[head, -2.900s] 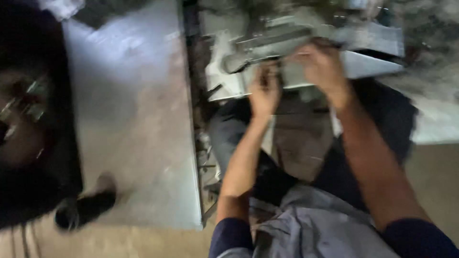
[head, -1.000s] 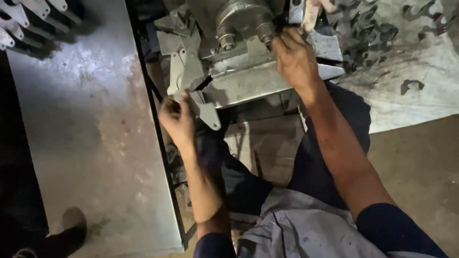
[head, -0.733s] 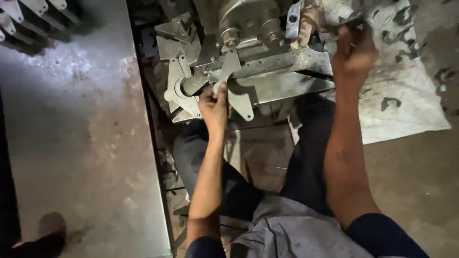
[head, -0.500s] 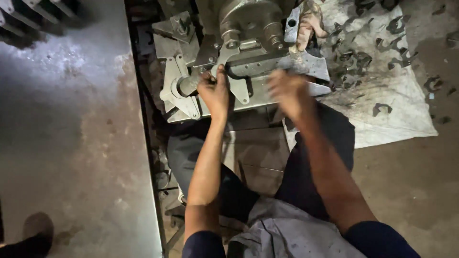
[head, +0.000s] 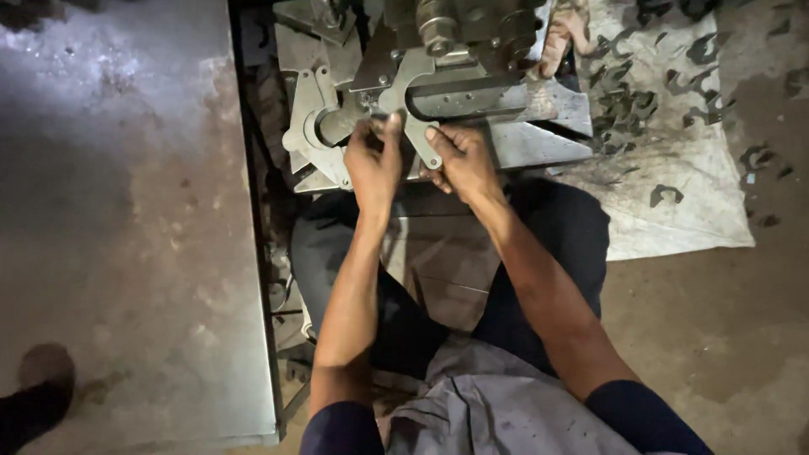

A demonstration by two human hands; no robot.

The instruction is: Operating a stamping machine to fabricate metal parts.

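I sit on the floor in front of a small grey press machine (head: 459, 29). Both hands meet at its base plate (head: 539, 126). My left hand (head: 373, 162) pinches the left side of a flat grey C-shaped metal bracket (head: 403, 94) with bolt holes. My right hand (head: 459, 160) grips the bracket's lower lug. The bracket lies against the machine's front, under the round die. A few similar brackets (head: 305, 118) lie stacked just left of my left hand.
Another person's hand (head: 560, 34) rests behind the machine at the top. A white cloth (head: 674, 202) on the right carries several dark metal offcuts. A large grey steel sheet (head: 126, 219) fills the left. A dark shoe (head: 34, 404) shows at bottom left.
My right hand came back from the cloth on the right and joined my left hand at the bracket. The left hand rose from the bracket stack to the machine's front.
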